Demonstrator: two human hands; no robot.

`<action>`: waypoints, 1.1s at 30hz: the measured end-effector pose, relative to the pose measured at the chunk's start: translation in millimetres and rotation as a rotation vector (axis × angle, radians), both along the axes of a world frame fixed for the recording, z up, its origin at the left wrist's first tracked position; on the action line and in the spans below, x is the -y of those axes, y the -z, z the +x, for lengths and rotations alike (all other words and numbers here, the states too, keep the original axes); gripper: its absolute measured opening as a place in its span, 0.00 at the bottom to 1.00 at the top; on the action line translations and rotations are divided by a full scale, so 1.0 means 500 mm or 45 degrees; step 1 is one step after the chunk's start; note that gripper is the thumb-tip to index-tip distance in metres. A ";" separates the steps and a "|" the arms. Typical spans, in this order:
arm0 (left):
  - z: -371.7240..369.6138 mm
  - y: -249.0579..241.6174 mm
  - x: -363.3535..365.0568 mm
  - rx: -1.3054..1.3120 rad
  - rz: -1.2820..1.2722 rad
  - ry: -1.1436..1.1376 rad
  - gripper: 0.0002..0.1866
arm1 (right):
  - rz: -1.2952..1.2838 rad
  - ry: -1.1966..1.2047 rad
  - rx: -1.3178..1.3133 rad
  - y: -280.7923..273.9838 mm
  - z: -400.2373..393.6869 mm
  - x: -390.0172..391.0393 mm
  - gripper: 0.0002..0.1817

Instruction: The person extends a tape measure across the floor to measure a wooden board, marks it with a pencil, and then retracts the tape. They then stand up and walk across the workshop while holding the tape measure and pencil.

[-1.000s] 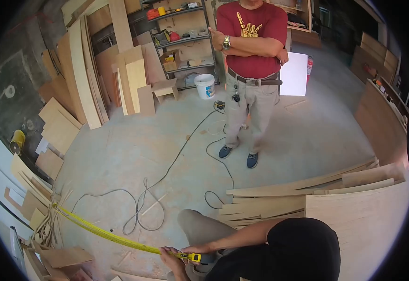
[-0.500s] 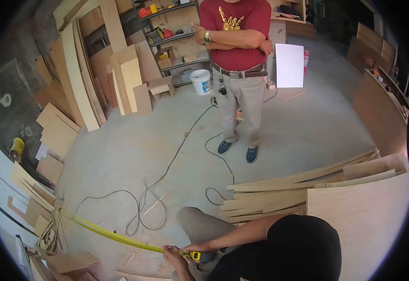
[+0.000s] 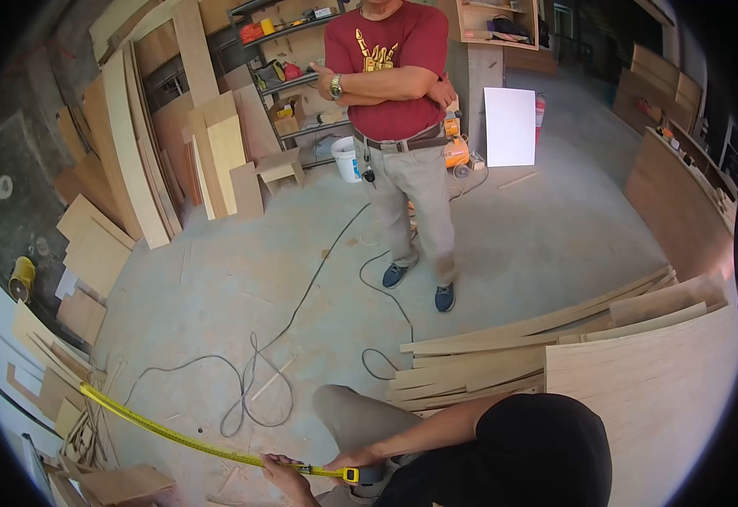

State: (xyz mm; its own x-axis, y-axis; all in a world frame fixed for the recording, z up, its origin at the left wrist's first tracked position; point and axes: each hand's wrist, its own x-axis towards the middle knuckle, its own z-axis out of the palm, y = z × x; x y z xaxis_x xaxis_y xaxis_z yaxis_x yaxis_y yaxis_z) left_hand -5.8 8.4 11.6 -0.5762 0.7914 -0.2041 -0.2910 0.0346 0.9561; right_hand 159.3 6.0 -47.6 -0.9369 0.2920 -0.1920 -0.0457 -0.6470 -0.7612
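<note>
A yellow tape measure (image 3: 360, 476) is at the bottom centre, its case in my right hand (image 3: 359, 457). The long yellow blade (image 3: 166, 434) runs out to the left and curves up to the wood scraps. My left hand (image 3: 287, 480) pinches this blade a short way left of the case. A bent knee in beige trousers (image 3: 356, 418) is beside my hands.
A person in a red shirt (image 3: 394, 76) stands ahead with arms folded. A black cable (image 3: 305, 291) loops over the floor. Plywood strips (image 3: 487, 363) and a large sheet (image 3: 639, 372) lie at right; boards (image 3: 136, 144) lean at left. A white bucket (image 3: 346, 159) stands behind.
My left hand has moved left along the blade, farther from the case. The camera view has shifted slightly, so most of the room appears farther left.
</note>
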 end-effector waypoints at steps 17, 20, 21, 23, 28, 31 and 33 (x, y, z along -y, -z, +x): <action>0.078 0.063 0.046 0.175 -0.061 0.228 0.19 | 0.040 0.075 0.137 -0.040 0.029 -0.011 0.27; 0.073 0.054 0.047 0.135 -0.036 0.269 0.19 | 0.002 0.066 0.138 -0.005 0.015 -0.006 0.25; 0.070 0.056 0.045 0.140 -0.024 0.283 0.20 | -0.006 0.084 0.150 -0.011 0.015 -0.009 0.25; 0.071 0.065 0.048 0.150 -0.021 0.295 0.20 | -0.032 0.116 0.096 -0.019 0.020 -0.005 0.25; 0.067 0.079 0.044 0.143 -0.064 0.295 0.21 | -0.092 0.040 0.052 -0.015 0.026 -0.011 0.17; 0.071 0.077 0.043 0.142 -0.079 0.273 0.20 | -0.099 0.025 0.037 -0.024 0.027 -0.011 0.14; 0.063 0.082 0.043 0.203 -0.064 0.304 0.19 | -0.063 0.044 0.057 -0.029 0.028 -0.009 0.12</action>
